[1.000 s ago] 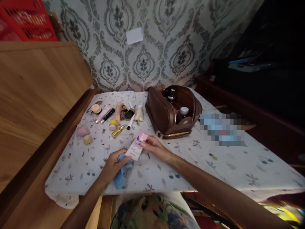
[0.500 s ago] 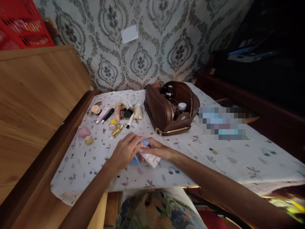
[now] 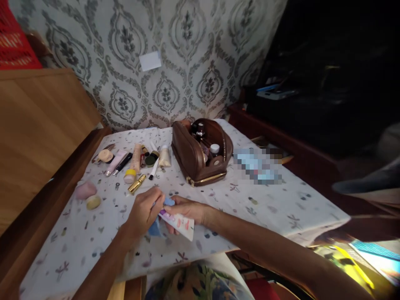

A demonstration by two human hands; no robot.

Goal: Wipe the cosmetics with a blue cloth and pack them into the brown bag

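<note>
1. The left hand (image 3: pixel 144 210) grips a blue cloth (image 3: pixel 154 228) at one end of the tube (image 3: pixel 183 226), lower centre of the frame.
2. The right hand (image 3: pixel 189 209) holds the tube's body.
3. A brown bag (image 3: pixel 193 159) stands open at the frame's centre.

Bag (image 3: pixel 190 160) on tbl (image 3: pixel 265 204), btl (image 3: pixel 214 149) inside, makeup (image 3: pixel 136 157) to L, held tube (image 3: pixel 181 225) in front, wall (image 3: pixel 168 25) behind

At six o'clock, a floral-print garment (image 3: pixel 196 283) is worn, its muted tan ground scattered with dark green leaves and bluish patches. The left forearm (image 3: pixel 111 252), between seven and eight o'clock, and the right forearm (image 3: pixel 259 238), between four and five, are seen bare.
</note>
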